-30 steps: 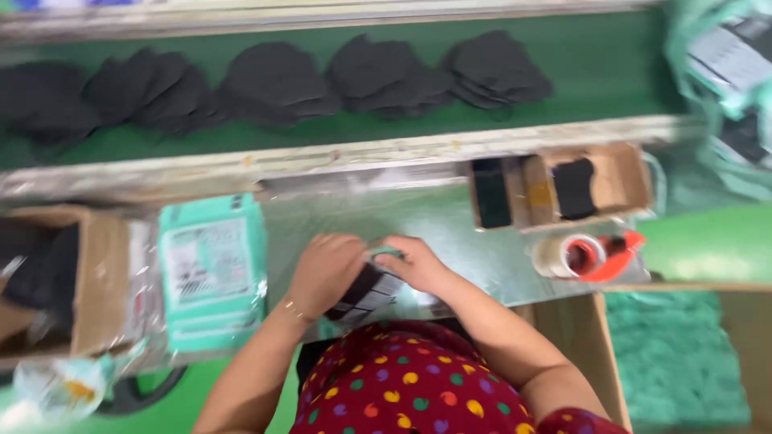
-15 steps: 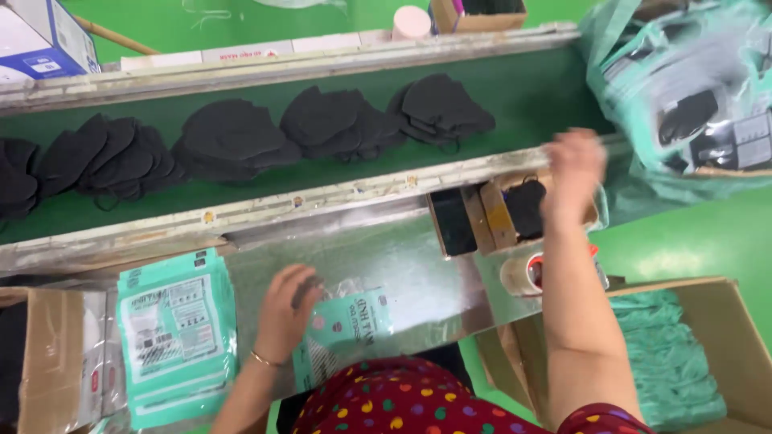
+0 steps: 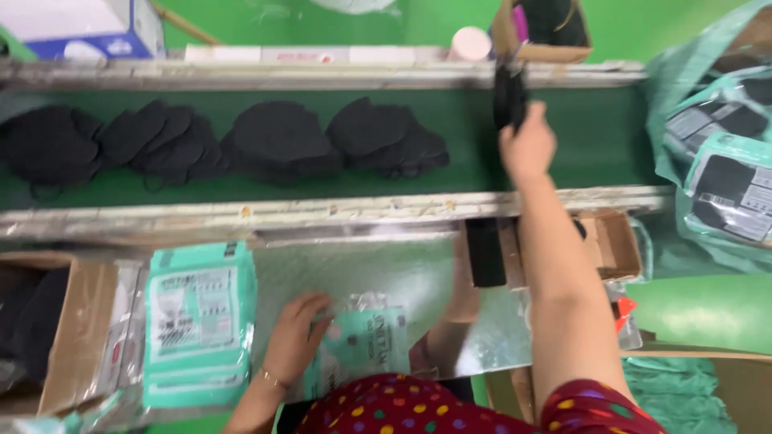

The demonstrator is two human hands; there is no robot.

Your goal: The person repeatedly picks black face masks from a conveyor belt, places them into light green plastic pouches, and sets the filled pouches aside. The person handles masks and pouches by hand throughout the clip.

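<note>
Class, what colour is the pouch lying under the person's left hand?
Mint green pouch, partly clear, under the left hand; head view.

Garment: dark red fabric with multicoloured polka dots (yellow, green, white, orange), short sleeves, forearms bare. Left hand [image 3: 296, 337]: thin gold bracelet [image 3: 272, 378] at wrist. Right hand [image 3: 527, 149]: nothing worn, visibly motion-blurred.

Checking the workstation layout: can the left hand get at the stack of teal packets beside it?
Probably yes: the left hand rests on a teal pouch, and the stack of teal packets lies close alongside, nothing between.
</note>
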